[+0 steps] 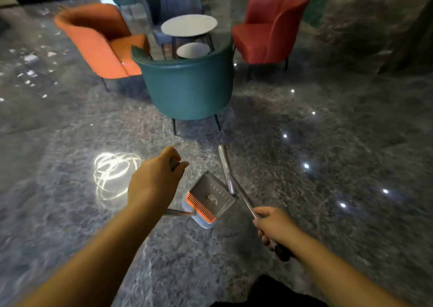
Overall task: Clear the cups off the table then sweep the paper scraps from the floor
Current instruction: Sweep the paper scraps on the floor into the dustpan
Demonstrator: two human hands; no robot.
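Observation:
My left hand [155,180] grips a grey handle just above the floor. Below it sits a grey dustpan [214,195] with an orange comb edge and a pale broom head under it. My right hand [273,224] grips a metal pole [243,197] with a black end grip; the pole runs up and left toward the dustpan. White paper scraps [30,59] lie scattered on the dark floor at the far left. The round white table [188,25] and a smaller round one [193,49] stand among the chairs with no cups on them.
A teal chair [187,86] stands straight ahead with its back to me. An orange chair [98,41] is to its left and a red chair [269,25] to its right. Glossy dark marble floor [328,166] reflects ceiling lights.

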